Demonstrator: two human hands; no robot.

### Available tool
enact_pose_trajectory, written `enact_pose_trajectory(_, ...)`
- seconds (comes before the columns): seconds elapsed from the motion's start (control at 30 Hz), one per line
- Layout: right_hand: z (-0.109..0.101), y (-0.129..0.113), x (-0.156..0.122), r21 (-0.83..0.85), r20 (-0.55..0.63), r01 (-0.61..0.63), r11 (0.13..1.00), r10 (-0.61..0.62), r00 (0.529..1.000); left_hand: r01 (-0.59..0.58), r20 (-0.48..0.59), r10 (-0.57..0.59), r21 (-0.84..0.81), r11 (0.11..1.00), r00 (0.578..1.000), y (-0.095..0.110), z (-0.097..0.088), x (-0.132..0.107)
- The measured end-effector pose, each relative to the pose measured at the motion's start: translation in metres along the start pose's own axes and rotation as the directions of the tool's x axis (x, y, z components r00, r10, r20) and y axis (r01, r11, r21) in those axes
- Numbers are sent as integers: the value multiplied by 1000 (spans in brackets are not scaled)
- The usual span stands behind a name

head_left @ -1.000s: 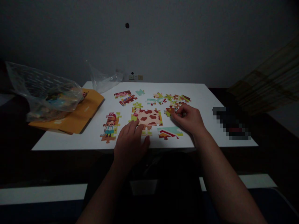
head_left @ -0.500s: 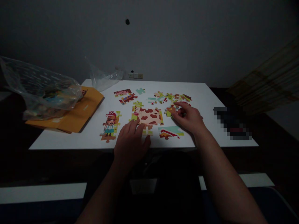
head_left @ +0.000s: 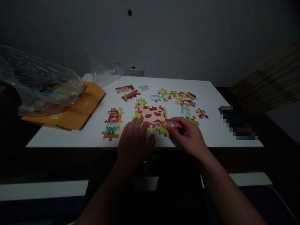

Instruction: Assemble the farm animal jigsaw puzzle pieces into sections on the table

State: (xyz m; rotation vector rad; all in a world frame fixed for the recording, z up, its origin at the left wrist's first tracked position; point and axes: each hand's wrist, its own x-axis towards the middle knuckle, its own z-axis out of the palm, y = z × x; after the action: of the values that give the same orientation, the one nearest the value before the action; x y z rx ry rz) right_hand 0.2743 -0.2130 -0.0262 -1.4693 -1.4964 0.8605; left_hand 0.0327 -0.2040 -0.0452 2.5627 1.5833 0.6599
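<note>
Between thumb and fingers, my right hand pinches a brown-and-green puzzle piece. That piece is at the lower right edge of a joined cow section; whether the two interlock, I cannot tell. My left hand rests flat on the lower left of the cow section, fingers stretched out, covering part of it. To its left lies a joined farmer section. Partly behind my right hand are loose pieces, among them a green one and a red-and-blue one.
Several loose pieces lie toward the back right of the white table. A pig section is at the back. On the left, a clear plastic bag rests on an orange envelope. A blurred dark object is at the right edge.
My right hand has moved left and toward me, bringing the piece from the right side to the cow section's lower edge. My left hand stays on the section. The view has shifted slightly.
</note>
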Motion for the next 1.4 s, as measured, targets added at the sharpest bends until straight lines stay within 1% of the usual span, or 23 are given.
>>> enact_pose_trajectory(0.07, -4, 8, -3, -84, -65, -9, 996, 3, 998, -4, 0, 4, -3, 1000, 1000, 0, 1, -1)
enact_pose_trajectory(0.13, -11, 12, -2, -186, -100, -8, 983, -11, 995, -6, -3, 6, -4, 1000, 1000, -1, 2, -1)
enact_pose_trajectory(0.23, -15, 11, -1, -254, -85, -21, 967, -1, 996, -7, -15, 7, -11, 1000, 1000, -1, 4, -2)
enact_pose_trajectory(0.33, -8, 7, 0, -274, -64, -26, 961, 8, 998, -4, -23, 4, -25, 1000, 1000, -1, 4, -3)
enact_pose_trajectory(0.4, -1, 5, 2, -349, -65, 23, 937, -49, 997, -4, -23, 3, -29, 1000, 1000, 0, 4, -4)
enact_pose_trajectory(0.5, 7, 3, 5, -474, -73, 101, 875, -154, 985, -5, -26, 5, -20, 1000, 1000, 1, 4, -4)
enact_pose_trajectory(0.57, 8, 3, 6, -510, -76, 115, 852, -178, 981, 0, -28, 0, -16, 1000, 1000, 1, 5, -4)
enact_pose_trajectory(0.83, 9, 4, 2, -556, -52, 158, 816, -224, 973, -2, -42, 1, -33, 999, 999, 0, 5, -4)
enact_pose_trajectory(0.93, 9, 2, 3, -546, -3, 205, 813, -247, 969, 0, -32, -1, -42, 999, 999, 0, 4, -4)
enact_pose_trajectory(1.03, 9, 2, 4, -554, 58, 258, 791, -272, 960, -6, -30, 5, -46, 999, 1000, 0, 3, -4)
enact_pose_trajectory(1.23, 12, 10, 3, -606, 21, 282, 744, -340, 940, 5, -27, -7, -44, 999, 1000, 1, 2, -3)
enact_pose_trajectory(1.4, 12, 9, 1, -610, 40, 288, 738, -334, 942, -1, -36, 0, -31, 1000, 999, 1, 2, -3)
